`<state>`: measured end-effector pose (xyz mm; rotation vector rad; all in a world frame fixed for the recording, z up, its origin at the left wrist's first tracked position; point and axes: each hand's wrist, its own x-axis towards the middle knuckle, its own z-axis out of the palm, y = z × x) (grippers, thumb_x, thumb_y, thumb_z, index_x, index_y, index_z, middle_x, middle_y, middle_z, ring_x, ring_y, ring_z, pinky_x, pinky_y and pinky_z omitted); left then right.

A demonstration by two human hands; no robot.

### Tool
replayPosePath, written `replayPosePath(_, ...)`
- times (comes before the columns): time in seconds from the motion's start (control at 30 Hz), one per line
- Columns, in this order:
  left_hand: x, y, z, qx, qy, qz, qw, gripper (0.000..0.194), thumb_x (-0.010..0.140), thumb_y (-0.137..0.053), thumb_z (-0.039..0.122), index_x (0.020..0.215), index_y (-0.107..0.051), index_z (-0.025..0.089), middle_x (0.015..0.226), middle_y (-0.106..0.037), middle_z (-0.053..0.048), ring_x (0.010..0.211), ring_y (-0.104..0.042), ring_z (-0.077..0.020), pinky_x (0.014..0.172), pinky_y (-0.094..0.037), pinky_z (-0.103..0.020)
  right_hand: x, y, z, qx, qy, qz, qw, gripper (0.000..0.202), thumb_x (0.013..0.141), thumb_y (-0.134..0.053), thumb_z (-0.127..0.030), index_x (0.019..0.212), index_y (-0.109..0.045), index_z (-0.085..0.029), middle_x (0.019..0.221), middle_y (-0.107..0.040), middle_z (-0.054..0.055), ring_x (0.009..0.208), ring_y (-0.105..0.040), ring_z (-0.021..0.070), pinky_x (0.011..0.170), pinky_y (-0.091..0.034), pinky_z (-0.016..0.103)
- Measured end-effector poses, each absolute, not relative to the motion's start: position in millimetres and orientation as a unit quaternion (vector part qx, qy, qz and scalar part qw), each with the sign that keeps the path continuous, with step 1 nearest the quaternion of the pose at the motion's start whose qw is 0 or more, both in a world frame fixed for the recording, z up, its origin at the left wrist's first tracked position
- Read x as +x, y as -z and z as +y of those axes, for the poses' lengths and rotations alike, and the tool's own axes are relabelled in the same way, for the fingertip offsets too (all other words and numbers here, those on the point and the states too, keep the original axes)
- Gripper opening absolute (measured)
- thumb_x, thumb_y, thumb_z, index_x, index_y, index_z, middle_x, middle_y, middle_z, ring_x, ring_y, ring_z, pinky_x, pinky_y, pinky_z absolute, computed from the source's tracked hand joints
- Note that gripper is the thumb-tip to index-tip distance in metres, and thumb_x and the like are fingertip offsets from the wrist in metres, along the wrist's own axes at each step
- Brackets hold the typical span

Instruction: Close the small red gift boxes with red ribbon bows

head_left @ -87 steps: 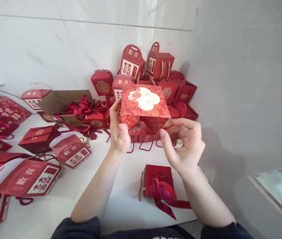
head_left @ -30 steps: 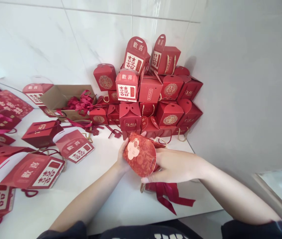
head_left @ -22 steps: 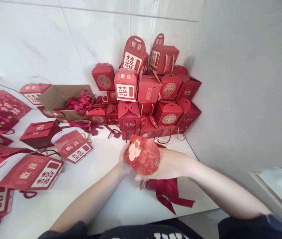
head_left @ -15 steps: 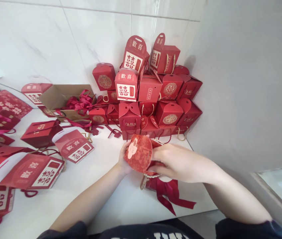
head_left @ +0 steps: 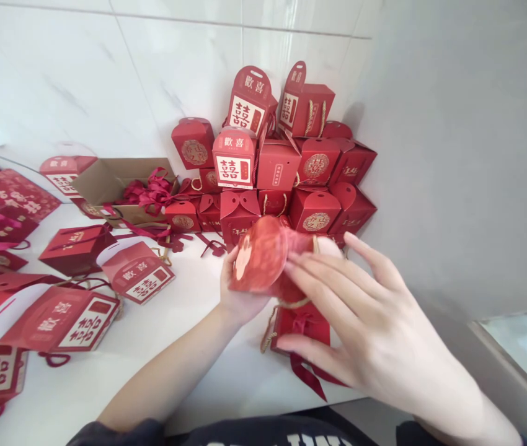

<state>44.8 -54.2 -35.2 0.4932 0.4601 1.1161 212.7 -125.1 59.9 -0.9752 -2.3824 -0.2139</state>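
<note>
Gripping floral gift box (head_left: 260, 263) with left hand (head_left: 241, 302), over worktop (head_left: 217, 378) toward right edge; apparently working rounded flap (head_left: 278, 255) with spread right hand (head_left: 366, 328); next probably needing steady support.

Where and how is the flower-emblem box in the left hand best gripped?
Probably grip the box by its left end, beside the pale emblem, from below left, where the left hand supports it; at right, the rounded flap and gold rope look less rigid.

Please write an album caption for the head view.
Left hand holds a red box, right hand at its flap; more boxes stacked behind.
</note>
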Motion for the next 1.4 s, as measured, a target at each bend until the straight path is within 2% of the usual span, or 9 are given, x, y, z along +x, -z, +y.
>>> replayPosePath(0.13,58.6,7.0,-44.4,0.296,-0.600,0.204,0.715,0.067,0.090,-0.029,0.069,0.128,-0.055,0.020,0.132,-0.060,-0.008,0.127,-0.051,-0.0288,0.102,-0.046,-0.043,211.1,-32.0,-89.9,-0.456,0.066,-0.820,0.339,0.063,0.082,-0.061,-0.056,0.126,-0.053,-0.011,0.125,-0.061,0.020,0.128,-0.048,0.0391,0.115,-0.018,0.065)
replayPosePath(0.3,51.0,-0.5,-37.6,0.419,-0.589,0.255,0.643,0.051,0.093,-0.038,0.059,0.134,-0.049,0.031,0.144,-0.049,-0.003,0.125,-0.054,-0.0287,0.094,-0.053,-0.042,235.6,-4.6,-29.3,-0.409,-0.242,-0.688,0.549,0.047,0.089,-0.050,-0.057,0.122,-0.057,-0.024,0.123,-0.065,0.008,0.116,-0.060,0.0299,0.101,-0.047,0.051)
replayPosePath(0.53,50.8,9.5,-53.5,0.523,-0.558,0.300,0.570,0.050,0.093,-0.046,0.050,0.140,-0.045,0.033,0.145,-0.048,-0.004,0.127,-0.052,-0.0293,0.087,-0.059,-0.040,237.5,10.0,-12.4,-0.351,-0.451,-0.517,0.637,0.038,0.087,-0.053,-0.051,0.117,-0.063,-0.030,0.128,-0.064,0.002,0.121,-0.058,0.0284,0.098,-0.051,0.048)
replayPosePath(0.73,47.3,6.8,-49.8,0.536,-0.517,0.282,0.605,0.058,0.093,-0.039,0.058,0.145,-0.037,0.033,0.144,-0.049,-0.007,0.123,-0.055,-0.0293,0.088,-0.058,-0.042,235.6,13.4,-11.7,-0.378,-0.437,-0.516,0.633,0.041,0.089,-0.048,-0.054,0.115,-0.064,-0.027,0.119,-0.068,0.003,0.119,-0.059,0.0278,0.097,-0.051,0.046)
replayPosePath(0.9,39.9,13.6,-38.0,0.489,-0.365,0.246,0.753,0.081,0.081,-0.030,0.080,0.140,-0.044,0.027,0.131,-0.060,-0.014,0.106,-0.066,-0.0320,0.073,-0.059,-0.040,252.0,6.5,-20.8,-0.430,-0.194,-0.671,0.573,0.038,0.094,-0.041,-0.051,0.111,-0.065,-0.025,0.135,-0.055,0.007,0.131,-0.048,0.0283,0.106,-0.042,0.051)
replayPosePath(1.0,43.8,23.9,-38.2,0.485,-0.334,0.287,0.755,0.065,0.080,-0.060,0.061,0.134,-0.050,0.026,0.125,-0.063,-0.013,0.103,-0.066,-0.0298,0.072,-0.058,-0.037,263.5,8.0,-33.5,-0.457,-0.096,-0.718,0.516,0.039,0.094,-0.042,-0.052,0.108,-0.066,-0.025,0.153,-0.032,0.006,0.143,-0.030,0.0302,0.113,-0.031,0.053)
replayPosePath(1.1,49.9,34.9,-41.2,0.527,-0.385,0.314,0.689,0.066,0.070,-0.080,0.033,0.130,-0.053,0.024,0.130,-0.060,-0.010,0.118,-0.058,-0.0292,0.096,-0.051,-0.040,270.6,14.5,-48.3,-0.449,-0.207,-0.727,0.476,0.062,0.092,-0.031,-0.065,0.140,-0.043,-0.026,0.157,-0.025,0.010,0.144,-0.028,0.0307,0.109,-0.038,0.054)
replayPosePath(1.2,53.1,44.0,-42.5,0.575,-0.423,0.298,0.634,0.063,0.073,-0.077,0.028,0.131,-0.053,0.024,0.136,-0.056,-0.010,0.124,-0.054,-0.0300,0.105,-0.043,-0.045,271.6,18.5,-59.8,-0.441,-0.326,-0.725,0.417,0.085,0.084,-0.053,-0.064,0.151,-0.017,-0.027,0.153,-0.033,0.015,0.136,-0.042,0.0308,0.101,-0.048,0.050)
replayPosePath(1.4,52.9,40.3,-36.9,0.586,-0.477,0.283,0.591,0.059,0.083,-0.067,0.026,0.137,-0.043,0.025,0.139,-0.052,-0.010,0.120,-0.057,-0.0264,0.103,-0.047,-0.043,254.3,4.6,-51.3,-0.487,-0.229,-0.699,0.471,0.074,0.081,-0.065,-0.046,0.143,-0.030,-0.027,0.154,-0.027,0.015,0.129,-0.049,0.0292,0.099,-0.049,0.046)
